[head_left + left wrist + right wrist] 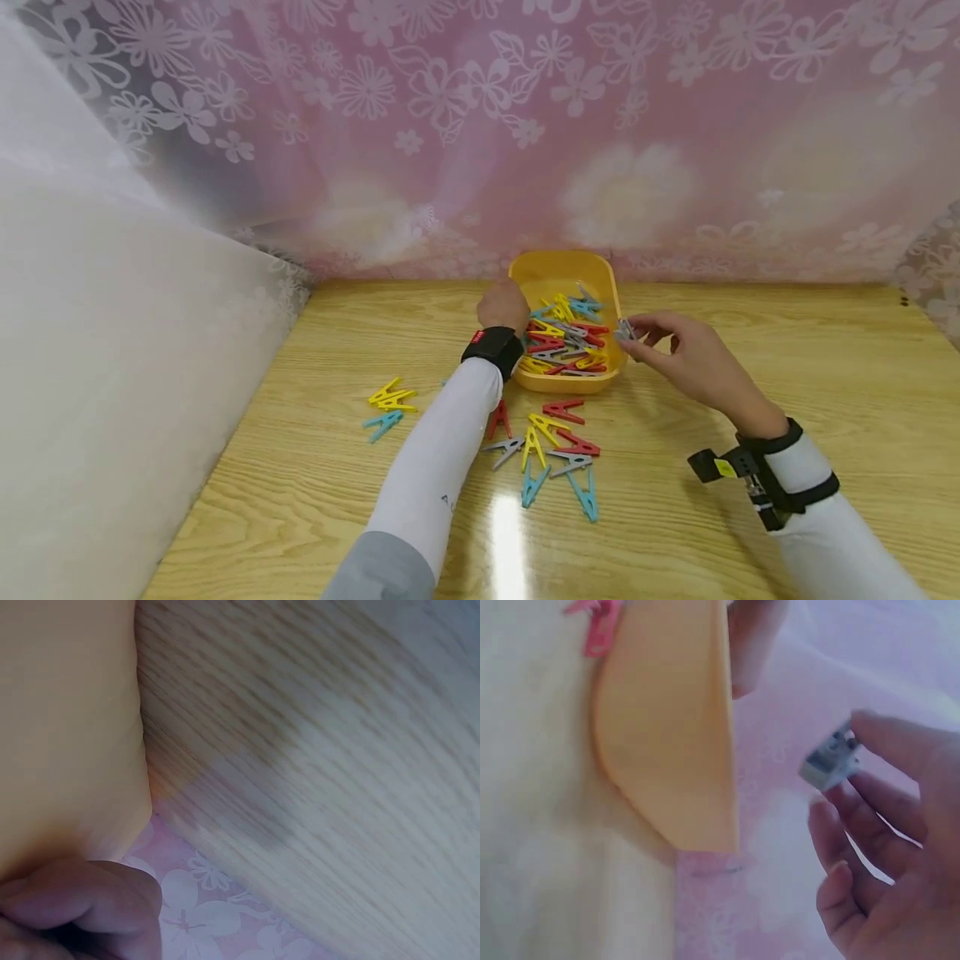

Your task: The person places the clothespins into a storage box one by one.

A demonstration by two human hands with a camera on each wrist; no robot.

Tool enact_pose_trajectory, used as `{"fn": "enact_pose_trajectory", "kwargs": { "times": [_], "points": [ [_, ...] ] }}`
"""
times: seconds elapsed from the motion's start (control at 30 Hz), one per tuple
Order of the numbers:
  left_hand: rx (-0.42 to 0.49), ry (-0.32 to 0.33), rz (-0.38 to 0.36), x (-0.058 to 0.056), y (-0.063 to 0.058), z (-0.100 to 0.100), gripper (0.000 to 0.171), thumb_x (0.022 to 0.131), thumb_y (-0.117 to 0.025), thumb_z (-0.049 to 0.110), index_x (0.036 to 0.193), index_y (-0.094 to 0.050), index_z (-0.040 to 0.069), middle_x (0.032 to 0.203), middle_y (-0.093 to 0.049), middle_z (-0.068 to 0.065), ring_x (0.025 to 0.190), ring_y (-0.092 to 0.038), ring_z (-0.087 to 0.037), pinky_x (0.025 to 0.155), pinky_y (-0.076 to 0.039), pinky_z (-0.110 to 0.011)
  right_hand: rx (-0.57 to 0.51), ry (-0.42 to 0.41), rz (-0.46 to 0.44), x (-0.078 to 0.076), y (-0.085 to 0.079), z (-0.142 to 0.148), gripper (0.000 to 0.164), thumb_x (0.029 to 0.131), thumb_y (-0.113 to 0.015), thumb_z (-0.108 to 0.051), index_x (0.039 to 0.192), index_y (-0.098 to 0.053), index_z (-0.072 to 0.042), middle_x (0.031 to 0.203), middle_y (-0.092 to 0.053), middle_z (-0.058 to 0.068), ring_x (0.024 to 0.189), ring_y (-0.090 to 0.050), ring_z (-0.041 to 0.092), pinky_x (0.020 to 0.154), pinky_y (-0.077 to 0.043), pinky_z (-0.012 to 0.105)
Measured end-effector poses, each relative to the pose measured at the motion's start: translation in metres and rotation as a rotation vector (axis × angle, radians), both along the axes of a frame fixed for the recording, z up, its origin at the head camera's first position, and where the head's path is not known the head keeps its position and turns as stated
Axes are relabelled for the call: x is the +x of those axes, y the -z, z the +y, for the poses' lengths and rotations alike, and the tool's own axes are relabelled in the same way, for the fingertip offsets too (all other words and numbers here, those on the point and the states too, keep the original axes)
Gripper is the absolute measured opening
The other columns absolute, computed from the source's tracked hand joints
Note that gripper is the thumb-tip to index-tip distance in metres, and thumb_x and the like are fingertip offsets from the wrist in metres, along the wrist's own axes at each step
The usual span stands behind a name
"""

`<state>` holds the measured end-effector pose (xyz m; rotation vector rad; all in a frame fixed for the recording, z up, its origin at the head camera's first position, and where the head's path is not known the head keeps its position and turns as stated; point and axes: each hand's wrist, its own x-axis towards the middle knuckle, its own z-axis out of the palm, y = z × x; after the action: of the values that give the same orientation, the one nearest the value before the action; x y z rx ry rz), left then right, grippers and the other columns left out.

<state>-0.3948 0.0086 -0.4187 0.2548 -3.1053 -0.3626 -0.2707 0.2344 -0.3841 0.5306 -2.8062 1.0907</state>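
A yellow plastic basket [567, 383] stands at the back of the table, holding many red, yellow, blue and grey clothespins [570, 337]. My left hand [504, 305] grips its left rim, with fingers curled there; their tips are hidden. In the left wrist view, curled fingers [90, 907] overlap the basket wall [67, 735]. Just outside the right rim, my right hand [686, 354] pinches a grey clothespin [625, 330] between thumb and fingers. The right wrist view shows this clothespin [831, 759] held clear of the basket [667, 735].
Several loose clothespins [551, 442] lie in front of the basket, and a smaller yellow and blue group [390, 403] lies left of my left forearm. A pink flowered curtain [450, 167] hangs behind the wooden table [300, 483]. White sheeting [112, 333] borders the left side.
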Motion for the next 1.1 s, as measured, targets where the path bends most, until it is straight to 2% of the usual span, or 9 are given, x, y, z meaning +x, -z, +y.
{"fn": "enact_pose_trajectory", "kwargs": {
  "times": [0.13,0.27,0.37,0.6,0.8,0.97,1.1],
  "points": [
    [0.000,0.002,-0.020,0.001,0.000,0.003,0.030,0.099,-0.050,0.028,0.120,-0.062,0.010,0.090,-0.068,-0.003,0.075,-0.066,-0.017,0.063,-0.054,-0.031,-0.039,0.031,0.039,-0.020,-0.009,-0.005,0.043,0.094,-0.060,-0.038,0.122,-0.061,-0.006,0.100,-0.064,0.008,0.087,-0.053,0.022,0.071,-0.039,0.037],
    [-0.017,0.002,-0.026,0.002,-0.003,0.006,0.029,0.100,-0.048,0.027,0.118,-0.063,0.011,0.091,-0.068,-0.003,0.076,-0.066,-0.017,0.062,-0.054,-0.032,-0.067,0.034,0.059,-0.041,-0.013,-0.015,0.046,0.095,-0.058,-0.039,0.124,-0.060,-0.004,0.107,-0.064,0.012,0.091,-0.056,0.026,0.076,-0.042,0.042],
    [-0.023,0.000,-0.023,0.001,-0.004,0.006,0.027,0.100,-0.049,0.028,0.115,-0.064,0.012,0.092,-0.068,-0.002,0.077,-0.066,-0.017,0.062,-0.054,-0.032,-0.090,0.044,0.055,-0.052,-0.011,-0.021,0.049,0.095,-0.056,-0.042,0.125,-0.060,-0.004,0.111,-0.063,0.014,0.094,-0.057,0.027,0.080,-0.043,0.043],
    [-0.039,-0.003,-0.019,-0.003,-0.004,0.001,0.030,0.097,-0.053,0.029,0.119,-0.061,0.011,0.087,-0.067,-0.002,0.073,-0.065,-0.017,0.060,-0.053,-0.031,-0.142,0.086,0.033,-0.054,0.002,-0.020,0.044,0.099,-0.052,-0.035,0.125,-0.058,-0.001,0.113,-0.062,0.017,0.099,-0.056,0.031,0.083,-0.043,0.047],
    [-0.043,-0.008,-0.010,-0.001,-0.004,-0.003,0.026,0.098,-0.052,0.028,0.114,-0.063,0.011,0.085,-0.067,-0.002,0.073,-0.066,-0.016,0.060,-0.053,-0.030,-0.154,0.185,-0.042,-0.062,0.019,-0.016,0.047,0.101,-0.047,-0.036,0.128,-0.054,0.002,0.121,-0.055,0.022,0.106,-0.052,0.039,0.085,-0.045,0.053],
    [-0.042,-0.013,-0.008,0.002,-0.002,0.000,0.025,0.098,-0.052,0.029,0.111,-0.065,0.012,0.084,-0.067,-0.001,0.071,-0.065,-0.015,0.057,-0.052,-0.029,-0.169,0.253,-0.114,-0.076,0.033,-0.016,0.051,0.101,-0.045,-0.035,0.133,-0.046,0.005,0.121,-0.050,0.024,0.103,-0.050,0.038,0.084,-0.045,0.048],
    [-0.051,-0.011,-0.017,0.003,0.001,0.003,0.025,0.098,-0.053,0.030,0.111,-0.066,0.013,0.077,-0.065,-0.001,0.065,-0.063,-0.014,0.051,-0.049,-0.028,-0.112,0.271,-0.184,-0.088,0.041,-0.016,0.060,0.100,-0.043,-0.040,0.137,-0.039,0.007,0.116,-0.050,0.025,0.097,-0.050,0.037,0.077,-0.045,0.045]
  ]
}}
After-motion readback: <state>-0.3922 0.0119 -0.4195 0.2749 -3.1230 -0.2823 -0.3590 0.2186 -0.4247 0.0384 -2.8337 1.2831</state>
